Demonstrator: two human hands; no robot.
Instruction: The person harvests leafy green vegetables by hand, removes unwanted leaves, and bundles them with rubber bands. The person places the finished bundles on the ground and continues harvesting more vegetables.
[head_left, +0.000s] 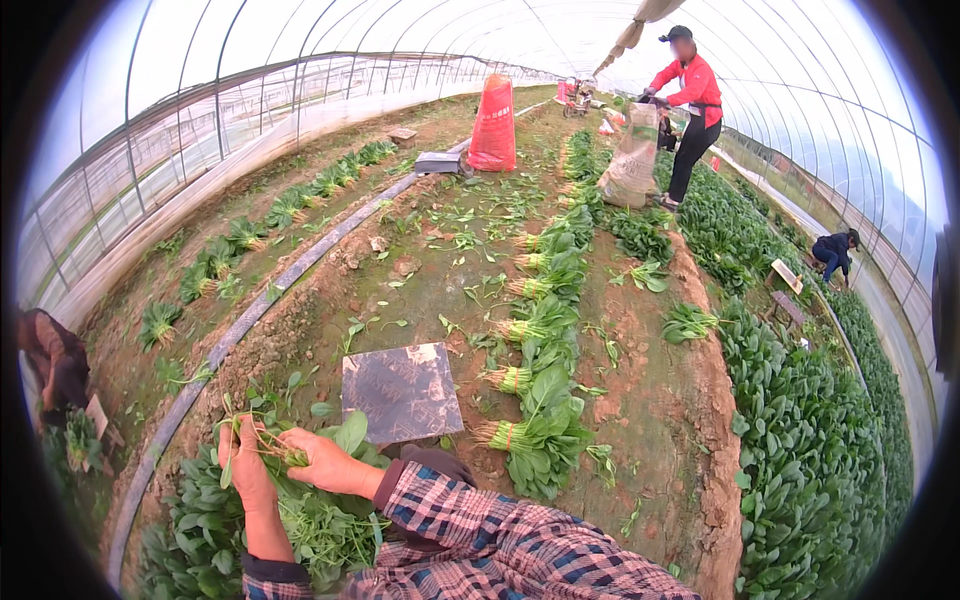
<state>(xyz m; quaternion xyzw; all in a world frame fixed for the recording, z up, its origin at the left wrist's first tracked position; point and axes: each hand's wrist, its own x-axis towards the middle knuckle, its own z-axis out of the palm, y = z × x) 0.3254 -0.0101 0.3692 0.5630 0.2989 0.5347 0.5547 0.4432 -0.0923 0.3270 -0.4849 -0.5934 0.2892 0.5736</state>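
Low on the left of the head view, my left hand (249, 469) pinches a few thin stems and leaves at the root ends. Close beside it, my right hand (326, 463) grips a bunch of leafy greens (350, 433), probably spinach, with the stems pointing towards my left hand. Its leaves are partly hidden behind the right hand and sleeve. Below my hands lie loose small greens (330, 525) and growing plants (199, 510). To the right, a tied bunch of greens (536, 442) with an orange band lies on the soil, at the near end of a row of such bunches.
A dark board (403, 391) lies ahead of me. A grey hose (247, 322) runs along the left. Farther off stand a red sack (493, 124) and a person (694, 97) holding a woven sack (634, 157). Other people crouch at left (56, 360) and right (834, 253).
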